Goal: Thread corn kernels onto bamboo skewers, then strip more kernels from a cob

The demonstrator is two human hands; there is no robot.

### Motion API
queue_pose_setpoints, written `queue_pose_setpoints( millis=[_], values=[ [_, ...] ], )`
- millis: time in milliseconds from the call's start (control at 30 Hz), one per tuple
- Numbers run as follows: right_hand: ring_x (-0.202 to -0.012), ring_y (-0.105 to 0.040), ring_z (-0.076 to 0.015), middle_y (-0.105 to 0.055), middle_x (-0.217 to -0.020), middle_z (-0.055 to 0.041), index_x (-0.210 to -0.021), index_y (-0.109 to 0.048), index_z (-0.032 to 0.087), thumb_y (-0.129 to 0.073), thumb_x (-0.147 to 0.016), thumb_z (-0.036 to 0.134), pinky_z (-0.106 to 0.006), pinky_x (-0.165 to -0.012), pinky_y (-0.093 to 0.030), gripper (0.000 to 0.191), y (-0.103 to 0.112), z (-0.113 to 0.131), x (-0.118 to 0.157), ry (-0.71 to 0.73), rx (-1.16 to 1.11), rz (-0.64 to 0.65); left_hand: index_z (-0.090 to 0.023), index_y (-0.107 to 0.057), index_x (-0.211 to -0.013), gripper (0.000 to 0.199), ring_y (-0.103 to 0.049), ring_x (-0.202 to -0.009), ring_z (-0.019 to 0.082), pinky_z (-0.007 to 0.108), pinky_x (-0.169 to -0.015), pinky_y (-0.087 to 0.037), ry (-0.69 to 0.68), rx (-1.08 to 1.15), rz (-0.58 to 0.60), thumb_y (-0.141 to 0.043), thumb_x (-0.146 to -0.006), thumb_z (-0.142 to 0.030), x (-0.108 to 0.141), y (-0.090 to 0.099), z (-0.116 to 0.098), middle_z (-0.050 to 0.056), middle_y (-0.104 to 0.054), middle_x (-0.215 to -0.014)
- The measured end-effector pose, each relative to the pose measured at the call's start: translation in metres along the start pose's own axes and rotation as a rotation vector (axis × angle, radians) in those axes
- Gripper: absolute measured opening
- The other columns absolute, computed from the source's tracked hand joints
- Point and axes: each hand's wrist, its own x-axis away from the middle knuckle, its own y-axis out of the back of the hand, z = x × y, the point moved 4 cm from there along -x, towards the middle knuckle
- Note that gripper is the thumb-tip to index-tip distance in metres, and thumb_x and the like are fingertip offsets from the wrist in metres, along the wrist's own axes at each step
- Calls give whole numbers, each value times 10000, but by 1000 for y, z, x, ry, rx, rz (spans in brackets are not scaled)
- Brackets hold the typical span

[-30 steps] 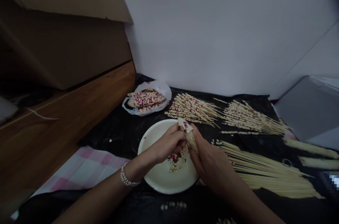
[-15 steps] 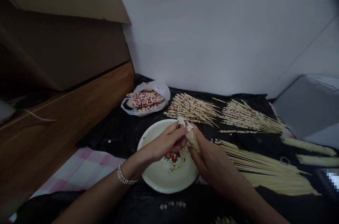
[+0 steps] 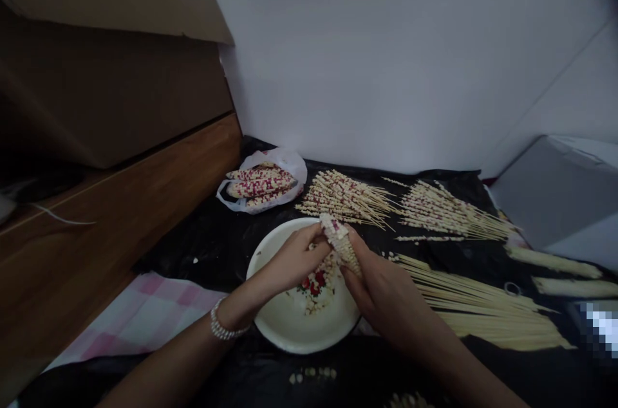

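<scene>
Over a white bowl (image 3: pixel 299 334), a partly stripped ear of corn (image 3: pixel 340 241) with white and purple kernels is held at a tilt. My right hand (image 3: pixel 381 276) wraps round its right side, thumb toward the lower end. The curled fingers and thumb of my left hand (image 3: pixel 294 260) press against its upper left side; some fingertips are hidden. Loose kernels (image 3: pixel 316 305) lie in the bowl, over a red flower pattern on its bottom.
Behind the bowl, a plastic bag (image 3: pixel 299 170) holds several ears of corn (image 3: pixel 261 187). Kernel-threaded skewers (image 3: pixel 342 195) lie in two piles, with bare sticks (image 3: pixel 492 311) and stripped cobs (image 3: pixel 555 262) at right. A cardboard box (image 3: pixel 120 86) stands left; scattered kernels (image 3: pixel 313 374) lie in front.
My left thumb and fingers have shifted slightly on the ear, and more kernels show beneath them. My right hand keeps its hold. The view has moved a little.
</scene>
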Motion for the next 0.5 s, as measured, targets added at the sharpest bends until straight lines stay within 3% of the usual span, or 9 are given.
queue_pose_setpoints(
  millis=[167,333,500],
  values=[
    [-1138,-563,-241,-515,-1340,-170,-1458,-220,109,-344,-916,268,-383,-885,-480,578,4,1,-1,20,33,-47,-178,-604,-909,134,-572,-872,182,314,-827,-432,-32,45,101,-512,-814,-201,0,5,-14,44,-634,-922],
    [-1015,-628,-254,-578,-1245,-205,-1445,-251,72,-341,-907,267,-379,-794,-517,580,0,0,-1,-13,170,-80,-186,-546,-881,107,-530,-625,118,231,-543,-381,134,155,184,-517,-835,-278,4,6,-18,1,-576,-768],
    [-924,-650,-229,-577,-1244,-203,-1448,-230,67,-336,-901,255,-316,-689,-526,588,-3,4,0,-5,273,-53,-192,-459,-761,254,-385,-471,77,231,-430,-234,209,212,112,-412,-891,-406,6,1,-15,-38,-484,-635]
  ],
)
